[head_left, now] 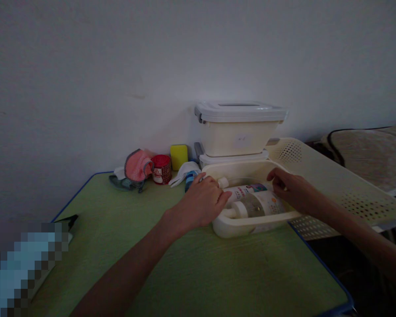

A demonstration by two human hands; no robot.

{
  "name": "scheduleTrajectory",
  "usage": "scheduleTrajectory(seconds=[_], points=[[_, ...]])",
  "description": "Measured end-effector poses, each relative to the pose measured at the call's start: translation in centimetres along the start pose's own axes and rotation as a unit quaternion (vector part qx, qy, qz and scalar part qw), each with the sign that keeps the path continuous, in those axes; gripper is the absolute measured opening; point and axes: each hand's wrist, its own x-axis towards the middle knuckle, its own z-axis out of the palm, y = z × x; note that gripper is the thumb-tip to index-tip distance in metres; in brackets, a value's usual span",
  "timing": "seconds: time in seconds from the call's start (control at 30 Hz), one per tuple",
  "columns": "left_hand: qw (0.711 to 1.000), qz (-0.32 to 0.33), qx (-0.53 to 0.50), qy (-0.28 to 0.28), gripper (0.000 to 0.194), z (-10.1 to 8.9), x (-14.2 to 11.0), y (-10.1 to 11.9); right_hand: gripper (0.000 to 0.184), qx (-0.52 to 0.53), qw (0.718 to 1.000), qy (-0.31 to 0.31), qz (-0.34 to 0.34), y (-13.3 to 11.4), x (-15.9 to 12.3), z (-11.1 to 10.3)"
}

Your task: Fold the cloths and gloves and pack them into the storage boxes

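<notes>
One open cream bin [231,230], standing on a green tabletop [119,251] near its right edge. Two bottles, lying on their sides within the bin: one [246,190] bearing a purple-marked label, the other [254,206] showing a see-through body. One left hand [206,200], bending its fingers over the bin's left end; whether it is gripping the rim or a bottle neck, cannot tell. One right hand [285,187], reaching over the right end, fingers curling; grip likewise cannot be told. Contents, as judged: the bottles are sitting inside, while a pink cloth [137,165], a red tub [161,169], a yellow block [179,157] and a white glove-like item [185,170] are lying outside, by the wall [119,79]. One lidded box [237,137], stacking on another lid [234,157] and closing off the space just behind. One perforated basket [343,185], crowding the right side. Edges: blue trim bordering the tabletop; the freer room for moving appears to be opening above the bin, between the hands, and towards the near left.
</notes>
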Motion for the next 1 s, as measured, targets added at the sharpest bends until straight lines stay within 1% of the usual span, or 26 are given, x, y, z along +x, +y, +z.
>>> scheduleTrajectory(seconds=[0.13,0.3,0.5,0.6,0.7,0.77,0.83,0.9,1.0], points=[[1.0,-0.006,-0.003,-0.005,0.044,0.0,0.0,0.0,0.009,0.002,1.0,0.007,-0.004,-0.1,0.0,-0.1],[1.0,-0.003,0.005,0.004,0.044,-0.1,0.0,0.1,0.009,0.0,1.0,0.005,-0.014,0.0,0.0,-0.2],[1.0,-0.009,-0.004,-0.006,0.043,-0.2,-0.1,0.1,0.009,-0.014,1.0,0.001,-0.018,0.2,0.0,-0.1],[1.0,-0.01,-0.018,-0.001,0.041,0.0,-0.1,0.1,0.009,-0.02,1.0,0.003,-0.02,0.2,0.0,0.0],[0.999,-0.007,-0.037,0.011,0.038,0.1,-0.1,-0.1,0.011,-0.019,0.999,0.009,-0.036,-0.1,0.0,-0.2],[0.998,-0.005,-0.058,0.033,0.034,-0.1,0.1,-0.5,0.012,-0.023,0.998,0.015,-0.054,-0.3,0.1,-0.4],[0.994,-0.015,-0.074,0.083,0.03,-0.7,0.3,-1.2,0.013,-0.028,0.997,0.02,-0.067,-0.4,0.1,-0.8],[0.985,-0.039,-0.078,0.147,0.026,-1.9,0.6,-2.2,0.014,-0.027,0.997,0.027,-0.073,-0.3,0.2,-1.3],[0.966,-0.088,-0.081,0.229,0.023,-4.5,0.9,-4.0,0.015,-0.022,0.997,0.038,-0.061,0.2,0.4,-2.4]])
